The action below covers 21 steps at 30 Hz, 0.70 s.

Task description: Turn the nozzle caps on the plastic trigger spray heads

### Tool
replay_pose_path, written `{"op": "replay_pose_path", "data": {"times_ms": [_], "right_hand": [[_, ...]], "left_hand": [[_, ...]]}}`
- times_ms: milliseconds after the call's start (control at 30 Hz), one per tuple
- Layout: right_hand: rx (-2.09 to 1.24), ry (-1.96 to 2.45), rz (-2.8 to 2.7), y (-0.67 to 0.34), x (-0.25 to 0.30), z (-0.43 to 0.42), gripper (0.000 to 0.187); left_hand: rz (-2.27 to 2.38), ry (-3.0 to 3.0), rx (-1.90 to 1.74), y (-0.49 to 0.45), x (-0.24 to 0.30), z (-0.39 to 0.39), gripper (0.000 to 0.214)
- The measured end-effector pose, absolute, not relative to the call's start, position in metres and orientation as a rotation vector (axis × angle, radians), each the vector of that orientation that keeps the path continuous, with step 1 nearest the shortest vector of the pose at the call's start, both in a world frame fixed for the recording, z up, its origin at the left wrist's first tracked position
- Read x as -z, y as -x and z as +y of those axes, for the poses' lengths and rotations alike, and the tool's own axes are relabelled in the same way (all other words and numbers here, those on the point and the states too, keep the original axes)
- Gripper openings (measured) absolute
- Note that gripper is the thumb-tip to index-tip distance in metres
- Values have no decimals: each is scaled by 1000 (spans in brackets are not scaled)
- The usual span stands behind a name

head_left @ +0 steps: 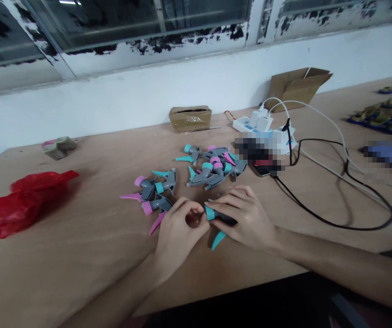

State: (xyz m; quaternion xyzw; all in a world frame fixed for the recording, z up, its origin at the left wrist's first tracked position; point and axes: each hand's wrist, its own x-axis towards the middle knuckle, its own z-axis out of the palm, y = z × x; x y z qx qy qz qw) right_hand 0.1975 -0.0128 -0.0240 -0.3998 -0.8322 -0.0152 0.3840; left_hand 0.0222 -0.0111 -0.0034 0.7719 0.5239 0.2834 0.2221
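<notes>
Down at the centre, the right hand (245, 218) is clamped on one grey sprayer (226, 219), its teal cap toward 9 o'clock. The left hand (182, 232) curls into a ring right beside that cap; I can't tell whether its fingertips pinch anything. Both work just inside the near edge of the desk (107, 255), at 6 o'clock, so there's little wood behind them. Plain wood spreads wide toward 9, as far as one red bag (28, 202); at 12 the wall (120, 100) closes the far edge. Counting the rest: three sprayers (148, 189) at 10 to 11, one lone sprayer (193, 155) at 12, and a heap (216, 168) at 12 to 1, too tangled to count. Two cardboard boxes (190, 120) stand by the wall, at 12 and 1. One black cable (318, 223) loops across 3.
</notes>
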Motion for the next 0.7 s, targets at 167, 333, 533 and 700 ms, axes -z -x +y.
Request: {"op": "replay_pose_path", "data": {"times_ms": [167, 333, 533, 700], "right_hand": [[45, 1027, -2118, -196, 25, -15, 25], [-70, 1087, -2030, -202, 22, -11, 24], [-546, 1051, -1868, -209, 24, -3, 34], [-633, 937, -1862, -206, 26, -6, 34]], "left_hand": [[1432, -2189, -806, -23, 4, -13, 8], [1430, -2098, -933, -17, 1, -8, 9], [1205, -1602, -928, -12, -7, -3, 13], [1152, -1579, -827, -13, -7, -4, 13]]}}
